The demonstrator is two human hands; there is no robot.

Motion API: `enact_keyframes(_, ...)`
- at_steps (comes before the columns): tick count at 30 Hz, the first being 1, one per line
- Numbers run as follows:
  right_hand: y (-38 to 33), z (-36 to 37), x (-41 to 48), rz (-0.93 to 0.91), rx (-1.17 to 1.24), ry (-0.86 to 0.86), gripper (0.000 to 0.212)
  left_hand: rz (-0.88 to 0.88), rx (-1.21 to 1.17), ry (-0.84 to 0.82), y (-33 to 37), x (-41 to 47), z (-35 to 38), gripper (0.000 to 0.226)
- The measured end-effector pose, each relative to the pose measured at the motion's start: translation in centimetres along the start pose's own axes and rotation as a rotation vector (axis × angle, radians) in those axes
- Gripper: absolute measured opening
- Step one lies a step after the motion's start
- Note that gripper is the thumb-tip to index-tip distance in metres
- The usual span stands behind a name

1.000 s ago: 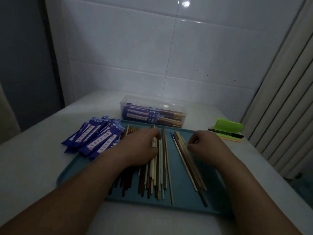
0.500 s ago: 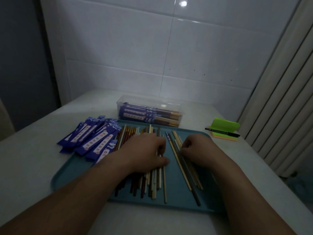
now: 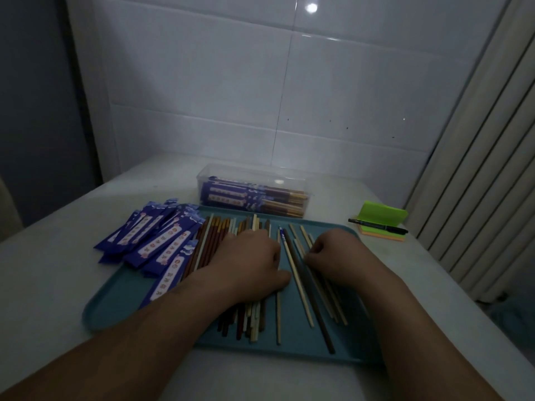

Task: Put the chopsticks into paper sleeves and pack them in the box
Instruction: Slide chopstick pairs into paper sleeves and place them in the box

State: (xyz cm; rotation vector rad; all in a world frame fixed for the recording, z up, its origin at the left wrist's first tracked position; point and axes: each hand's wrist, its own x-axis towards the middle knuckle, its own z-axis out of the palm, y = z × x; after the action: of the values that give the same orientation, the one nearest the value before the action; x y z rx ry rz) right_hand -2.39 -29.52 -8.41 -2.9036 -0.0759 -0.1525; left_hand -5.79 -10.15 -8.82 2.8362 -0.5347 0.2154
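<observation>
While both hands are working over a teal tray (image 3: pixel 115 308) that is sitting in the middle of the white surface (image 3: pixel 43 270), close to its near edge, the left hand (image 3: pixel 252 261) is lying palm down on a dense pile of loose chopsticks (image 3: pixel 246 322), brown, red-brown and cream. Its fingers are reaching toward the far edge and pressing on the sticks, relaxed rather than clenched, with the thumb lying out to the side. The right hand (image 3: pixel 341 256) is resting just beside it, the two hands apart. Its fingers are curling under, with their tips coming down on a second, thinner spread of chopsticks (image 3: pixel 306 285) that is fanning toward the near right corner. I cannot tell whether those fingers are pinching a stick or only touching it.

A heap of blue-purple paper sleeves (image 3: pixel 156 241) is lying across the tray's left rim, spilling onto the surface toward the left edge. Beyond the tray, toward the far edge, a clear plastic box (image 3: pixel 252 180) is standing open, and sleeved chopsticks (image 3: pixel 231 198) are lying inside it on their sides. Toward the far right corner, a black pen (image 3: pixel 376 225) is lying across a pad of green and orange sticky notes (image 3: pixel 382 215).
</observation>
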Motion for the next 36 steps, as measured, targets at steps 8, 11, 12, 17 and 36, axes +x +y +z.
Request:
enact_keyframes(8, -1.0, -1.0, -1.0, 0.028, -0.073, -0.046, 0.028, -0.096, 0.078, 0.018, 1.9, -0.4, -0.2, 0.042)
enact_keyframes(11, -1.9, -1.6, -1.6, 0.024, -0.127, -0.055, 0.038, -0.098, 0.148, 0.016, 2.3, -0.7, -0.3, 0.047)
enact_keyframes(12, -2.1, -1.6, -1.7, 0.022, -0.143, -0.057, 0.04, -0.093, 0.166, 0.015, 2.4, -0.8, -0.4, 0.045)
enact_keyframes(17, -2.5, -1.7, -1.8, 0.036, -0.129, -0.093, 0.041, -0.101, 0.159, -0.036, 3.0, -0.8, -0.6, 0.046)
enact_keyframes(36, -3.2, -2.5, -2.6, -0.013, 1.189, -0.303, 0.016, -0.144, -0.785, 0.201, 0.9, -0.5, -1.9, 0.036)
